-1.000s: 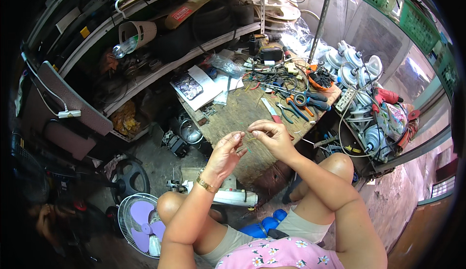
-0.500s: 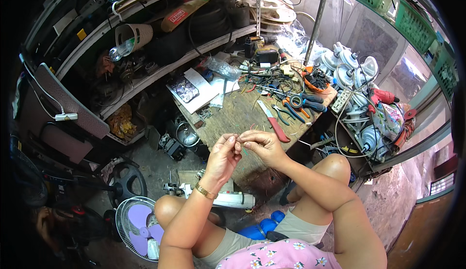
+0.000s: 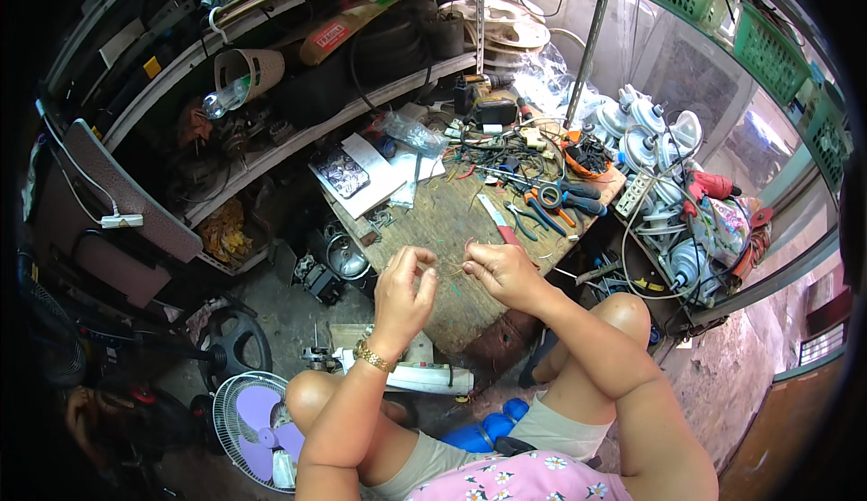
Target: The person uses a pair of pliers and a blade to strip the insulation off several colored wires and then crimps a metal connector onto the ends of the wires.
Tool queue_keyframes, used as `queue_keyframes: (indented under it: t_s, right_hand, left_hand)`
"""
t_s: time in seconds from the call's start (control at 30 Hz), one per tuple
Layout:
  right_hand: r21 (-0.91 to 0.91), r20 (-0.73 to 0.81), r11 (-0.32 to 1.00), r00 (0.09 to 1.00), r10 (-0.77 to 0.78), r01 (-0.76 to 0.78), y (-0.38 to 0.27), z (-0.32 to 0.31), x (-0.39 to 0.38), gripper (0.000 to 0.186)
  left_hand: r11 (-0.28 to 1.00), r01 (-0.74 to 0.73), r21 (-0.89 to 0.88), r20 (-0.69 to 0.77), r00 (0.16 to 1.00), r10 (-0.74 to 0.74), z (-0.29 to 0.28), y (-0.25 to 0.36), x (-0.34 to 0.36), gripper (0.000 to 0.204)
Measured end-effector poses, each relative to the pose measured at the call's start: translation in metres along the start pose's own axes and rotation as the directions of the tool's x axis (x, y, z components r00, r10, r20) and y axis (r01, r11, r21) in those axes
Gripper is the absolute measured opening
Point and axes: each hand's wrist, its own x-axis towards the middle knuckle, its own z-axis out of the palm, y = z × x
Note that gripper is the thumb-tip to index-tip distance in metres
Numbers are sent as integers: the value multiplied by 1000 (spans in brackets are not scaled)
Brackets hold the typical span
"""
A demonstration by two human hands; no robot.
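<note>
Near the middle of the frame, both hands meet over the near end of a low wooden workbench (image 3: pixel 452 221). The left hand (image 3: pixel 404 289), a gold bracelet (image 3: pixel 370 356) on its wrist, pinches one end of a thin wire (image 3: pixel 449 269) between thumb and fingertips; the right hand (image 3: pixel 504 271) pinches the other end the same tight way. The wire runs across the small gap between the two hands, just above the bench top.

Beyond the hands, toward the upper centre, the bench carries one red-handled knife (image 3: pixel 498 221), two pairs of pliers (image 3: pixel 533 215) with blue and orange grips, and a tangle of cables too thick to count. At right of centre stands a heap of white fan motors (image 3: pixel 650 126); I count about four, though more may be buried. One purple-bladed fan (image 3: pixel 253 424) lies at lower left, and one white power strip (image 3: pixel 420 376) sits between the knees.
</note>
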Motion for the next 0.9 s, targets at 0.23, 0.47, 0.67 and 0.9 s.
queue_keyframes:
  t_s: [0.23, 0.47, 0.67, 0.9]
  right_hand:
    - [-9, 38, 1000, 999, 4, -3, 0, 0, 0, 13]
    - [14, 34, 1000, 999, 5, -5, 0, 0, -1, 12]
    - [-249, -14, 968, 999, -33, 28, -3, 4, -3, 9]
    - [-343, -38, 934, 992, -121, 101, -8, 2, -5, 13]
  left_hand:
    - [908, -298, 294, 73, 954, 290, 1, 15, 2, 19]
    - [934, -282, 218, 20, 959, 284, 11, 14, 1, 12]
    - [999, -48, 3, -9, 999, 48, 14, 14, -3, 5]
    - [983, 136, -123, 91, 988, -126, 16, 13, -6, 12]
